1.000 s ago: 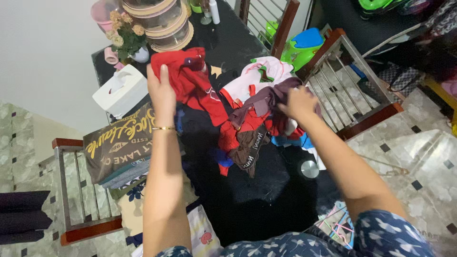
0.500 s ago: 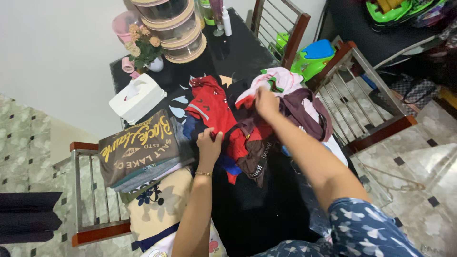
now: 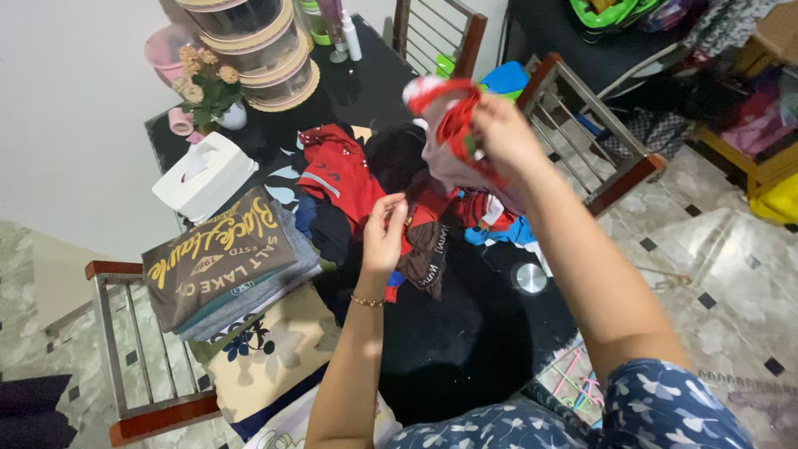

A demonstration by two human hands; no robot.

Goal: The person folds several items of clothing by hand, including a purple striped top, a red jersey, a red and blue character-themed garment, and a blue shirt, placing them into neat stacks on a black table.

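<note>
Across the head view I see a black counter crowded with laundry, with metal-and-wood chairs pushed in on three sides. Along the far edge stand a stack of round clear containers with tan lids, a small pot of pale dried flowers and a white tissue box. Just in front of the box lies a folded pile topped by a brown shirt with yellow lettering, resting partly on a cream floral cloth that hangs over the near left chair. A loose heap of clothes fills the middle of the counter: a red shirt with a grey stripe, dark brown shorts and blue scraps. A round silver lid sits alone on the bare black surface just right of the heap.

My right hand is raised above the heap, fingers closed around a bunched white garment with red trim, which dangles clear of the counter. My left hand, a thin gold bangle at the wrist, is half open with fingers curled, hovering at the near edge of the heap beside the red fabric; I cannot tell whether it actually pinches any cloth.
</note>
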